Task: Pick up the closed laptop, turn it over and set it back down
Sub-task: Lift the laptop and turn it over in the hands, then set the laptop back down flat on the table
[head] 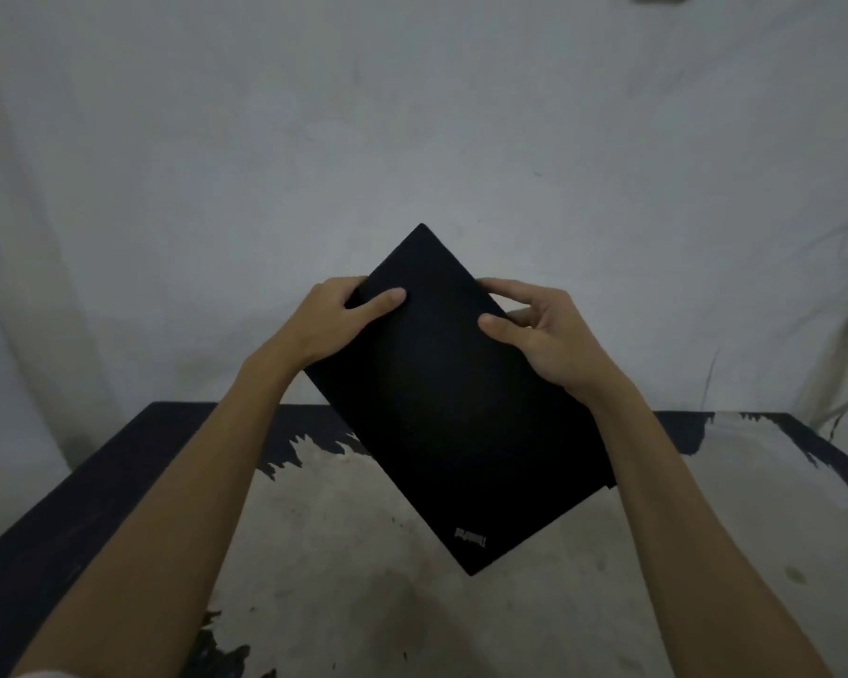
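Forearms nearest. Left hand (343,318) and right hand (534,330) clasp our flat black closed laptop (451,413), airborne over the worn table (314,530): judged rigid, weighty, smooth; we grip opposite edges.

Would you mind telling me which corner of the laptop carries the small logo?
The corner nearest the camera, lowest in view on the laptop, above the table; the other corners are plain black.
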Demonstrator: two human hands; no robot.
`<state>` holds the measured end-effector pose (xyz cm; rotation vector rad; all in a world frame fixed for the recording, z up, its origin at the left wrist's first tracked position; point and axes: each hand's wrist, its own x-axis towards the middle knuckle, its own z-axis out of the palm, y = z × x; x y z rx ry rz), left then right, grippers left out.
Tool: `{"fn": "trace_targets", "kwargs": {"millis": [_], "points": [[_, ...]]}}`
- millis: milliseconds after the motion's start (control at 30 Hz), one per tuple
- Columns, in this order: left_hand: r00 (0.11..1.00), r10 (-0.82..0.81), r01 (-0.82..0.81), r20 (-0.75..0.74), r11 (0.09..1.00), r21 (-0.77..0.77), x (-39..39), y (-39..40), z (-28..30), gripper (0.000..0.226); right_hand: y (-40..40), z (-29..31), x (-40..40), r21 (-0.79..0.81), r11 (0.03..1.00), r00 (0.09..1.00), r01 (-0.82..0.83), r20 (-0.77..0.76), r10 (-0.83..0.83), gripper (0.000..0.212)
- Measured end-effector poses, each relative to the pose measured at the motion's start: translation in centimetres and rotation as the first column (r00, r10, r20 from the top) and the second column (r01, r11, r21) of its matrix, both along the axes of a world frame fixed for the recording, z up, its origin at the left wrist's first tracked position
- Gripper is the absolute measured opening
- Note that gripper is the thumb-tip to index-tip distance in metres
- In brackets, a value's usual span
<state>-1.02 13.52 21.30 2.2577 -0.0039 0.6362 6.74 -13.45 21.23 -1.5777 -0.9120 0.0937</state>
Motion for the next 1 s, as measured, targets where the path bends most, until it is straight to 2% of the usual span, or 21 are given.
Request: {"fn": "trace_targets", "kwargs": {"millis": [67, 233, 333, 467, 633, 700, 767, 867, 933, 1000], "points": [[0.999, -0.020, 0.022, 0.031, 0.998, -0.060, -0.4, 0.0, -0.4, 0.042, 0.0, 0.2, -0.2, -0.030, 0.999, 1.000, -0.018, 0.019, 0.018, 0.041], [0.991, 0.030, -0.001, 0.130, 0.975, -0.220, -1.1, -0.2, -2.1, 0.048, 0.1, 0.9, -0.3, -0.119, 0.993, 0.996, 0.005, 0.084, 0.005, 0.039], [0.983, 0.082, -0.018, 0.163, 0.932, -0.362, -1.7, -0.5, -3.2, 0.050, 0.5, 1.7, -0.1, -0.179, 0.978, 0.970, 0.110, 0.233, -0.067, 0.030], [0.968, 0.160, -0.043, 0.192, 0.862, -0.505, -2.0, -0.6, -5.5, 0.047, -0.5, 1.9, 0.5, -0.191, 0.915, 0.865, 0.355, 0.438, -0.244, 0.030], [0.951, 0.228, -0.029, 0.210, 0.740, -0.672, -2.9, -0.3, -7.8, 0.036, -3.6, -0.7, 1.5, 0.006, 0.850, 0.709, 0.527, 0.548, -0.443, 0.047], [0.944, 0.263, -0.042, 0.197, 0.691, -0.722, -3.2, -0.5, -8.6, 0.035, -4.5, -2.4, 1.9, 0.062, 0.834, 0.705, 0.549, 0.501, -0.502, 0.060], [0.935, 0.311, -0.078, 0.168, 0.645, -0.761, -3.4, -0.7, -9.3, 0.039, -5.0, -4.3, 2.1, 0.095, 0.842, 0.768, 0.530, 0.366, -0.525, 0.074], [0.924, 0.358, -0.115, 0.133, 0.592, -0.797, -3.7, -1.0, -10.2, 0.043, -5.3, -6.9, 1.6, 0.113, 0.880, 0.875, 0.462, 0.104, -0.473, 0.090], [0.922, 0.371, -0.130, 0.109, 0.564, -0.816, -3.8, -1.3, -10.8, 0.042, -5.1, -8.7, 1.2, 0.081, 0.903, 0.906, 0.422, 0.003, -0.423, 0.089], [0.926, 0.369, -0.144, 0.076, 0.532, -0.834, -3.8, -1.8, -11.4, 0.040, -4.6, -10.2, 0.9, 0.091, 0.918, 0.923, 0.385, -0.030, -0.384, 0.079]]}}
